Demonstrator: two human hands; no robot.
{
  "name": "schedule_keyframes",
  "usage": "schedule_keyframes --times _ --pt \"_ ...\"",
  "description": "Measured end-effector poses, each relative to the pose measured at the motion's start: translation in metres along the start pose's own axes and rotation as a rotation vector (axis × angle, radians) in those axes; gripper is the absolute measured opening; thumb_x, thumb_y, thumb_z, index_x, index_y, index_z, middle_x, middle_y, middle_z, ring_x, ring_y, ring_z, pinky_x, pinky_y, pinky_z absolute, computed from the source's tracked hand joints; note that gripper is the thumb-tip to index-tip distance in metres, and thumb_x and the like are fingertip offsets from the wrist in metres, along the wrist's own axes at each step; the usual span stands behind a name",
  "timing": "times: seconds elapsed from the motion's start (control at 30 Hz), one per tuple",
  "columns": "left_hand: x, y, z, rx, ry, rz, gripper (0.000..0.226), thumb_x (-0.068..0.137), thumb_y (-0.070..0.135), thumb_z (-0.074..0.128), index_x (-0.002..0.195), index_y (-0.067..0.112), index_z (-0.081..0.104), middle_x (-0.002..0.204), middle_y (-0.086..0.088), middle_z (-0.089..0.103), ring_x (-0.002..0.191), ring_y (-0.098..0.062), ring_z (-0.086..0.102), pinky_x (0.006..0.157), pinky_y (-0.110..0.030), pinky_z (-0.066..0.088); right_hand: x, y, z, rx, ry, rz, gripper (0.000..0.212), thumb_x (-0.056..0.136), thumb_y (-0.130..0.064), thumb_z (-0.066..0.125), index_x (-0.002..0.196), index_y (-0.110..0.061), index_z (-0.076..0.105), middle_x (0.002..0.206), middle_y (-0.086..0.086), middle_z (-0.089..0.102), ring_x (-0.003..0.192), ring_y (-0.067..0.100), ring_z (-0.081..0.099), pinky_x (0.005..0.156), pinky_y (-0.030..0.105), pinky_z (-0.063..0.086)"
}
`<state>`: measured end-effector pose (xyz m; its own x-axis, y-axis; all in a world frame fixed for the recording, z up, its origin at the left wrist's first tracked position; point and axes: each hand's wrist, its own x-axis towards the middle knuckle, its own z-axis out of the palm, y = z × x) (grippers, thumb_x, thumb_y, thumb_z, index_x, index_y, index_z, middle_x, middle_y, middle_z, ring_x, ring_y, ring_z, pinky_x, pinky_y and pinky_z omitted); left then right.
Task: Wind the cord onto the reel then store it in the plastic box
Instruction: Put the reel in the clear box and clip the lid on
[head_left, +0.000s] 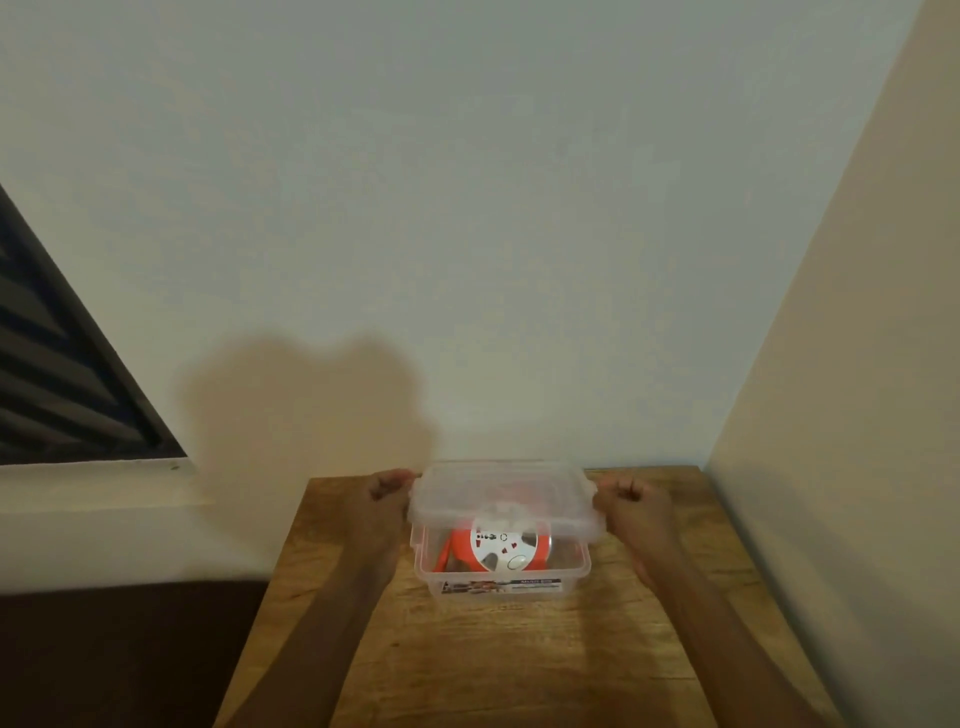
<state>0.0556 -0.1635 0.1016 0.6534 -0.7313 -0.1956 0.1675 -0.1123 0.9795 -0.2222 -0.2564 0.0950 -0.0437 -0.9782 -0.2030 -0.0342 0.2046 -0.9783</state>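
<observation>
The reel (503, 546), orange with a white face, is already inside the clear plastic box (501, 574), which stands on the wooden worktop (498, 665) near the wall. Through the box I see no loose cord outside it, so I judge that the winding is done, though the cord itself is too blurred to tell clearly. The storing is also nearly done; what remains is only the lid.

Going from left to right: the left hand (388, 491) is at the left end of the lid (501, 491), with its fingers curled, and it grips the lid's left edge. The lid is in the middle, over the box, and it looks tilted: its near edge stands a little above the box rim, so the reel's face shows under it. I cannot tell if the far edge already sits on the rim. The right hand (631, 501) is at the right end of the lid, fingers curled in the same way, and it holds the right edge.

To finish, I think the lid must come down flat on the box and be pressed or clipped at both ends.
</observation>
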Motion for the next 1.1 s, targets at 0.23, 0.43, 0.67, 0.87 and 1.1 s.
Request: schedule_keyframes --times 0.23,0.43,0.67,0.87,1.1 --pt "0.002 -0.037 0.007 0.347 -0.014 0.042 0.041 0.094 -0.014 0.055 0.114 0.016 0.073 0.132 -0.012 0.069 0.123 -0.033 0.063 0.093 -0.05 0.061 0.003 0.037 0.006 -0.263 -0.036 -0.051 0.037 0.074 0.004 0.072 0.105 -0.016 0.067 0.106 -0.001 0.069 0.091 0.011 0.066 0.063 0.024 0.057" --pt "-0.003 -0.045 0.001 0.379 -0.07 0.084 0.047 0.086 -0.011 0.066 0.124 0.016 0.074 0.109 0.0 0.076 0.092 -0.019 0.074 0.062 -0.029 0.063 -0.004 0.048 0.007 -0.371 -0.09 -0.069 0.043 0.077 -0.004 0.076 0.115 -0.019 0.063 0.104 -0.006 0.063 0.081 0.009 0.067 0.052 0.018 0.053" --pt "-0.01 -0.053 -0.012 0.389 -0.086 -0.018 0.035 0.088 -0.002 0.073 0.117 0.017 0.072 0.105 -0.001 0.074 0.092 -0.019 0.072 0.062 -0.027 0.06 -0.02 0.055 0.001 -0.466 -0.03 -0.079 0.038 0.075 -0.013 0.08 0.106 -0.024 0.061 0.105 -0.005 0.065 0.08 0.008 0.065 0.055 0.019 0.055" --pt "-0.017 -0.065 -0.007 0.405 0.004 -0.11 0.039 0.094 0.015 0.072 0.132 0.015 0.063 0.121 -0.004 0.067 0.096 -0.019 0.066 0.062 -0.025 0.055 -0.021 0.061 0.0 -0.59 -0.032 -0.042 0.059 0.073 -0.034 0.081 0.119 -0.026 0.045 0.116 0.0 0.057 0.092 0.014 0.06 0.064 0.026 0.056" --pt "-0.034 -0.086 0.014 0.593 0.052 0.003 0.038 0.104 0.041 0.057 0.126 0.011 0.065 0.117 -0.009 0.073 0.098 -0.026 0.073 0.084 -0.044 0.065 -0.018 0.066 0.021 -0.781 -0.003 -0.128 0.076 0.086 -0.066 0.05 0.142 -0.018 0.035 0.136 0.007 0.051 0.111 0.025 0.059 0.086 0.043 0.056"
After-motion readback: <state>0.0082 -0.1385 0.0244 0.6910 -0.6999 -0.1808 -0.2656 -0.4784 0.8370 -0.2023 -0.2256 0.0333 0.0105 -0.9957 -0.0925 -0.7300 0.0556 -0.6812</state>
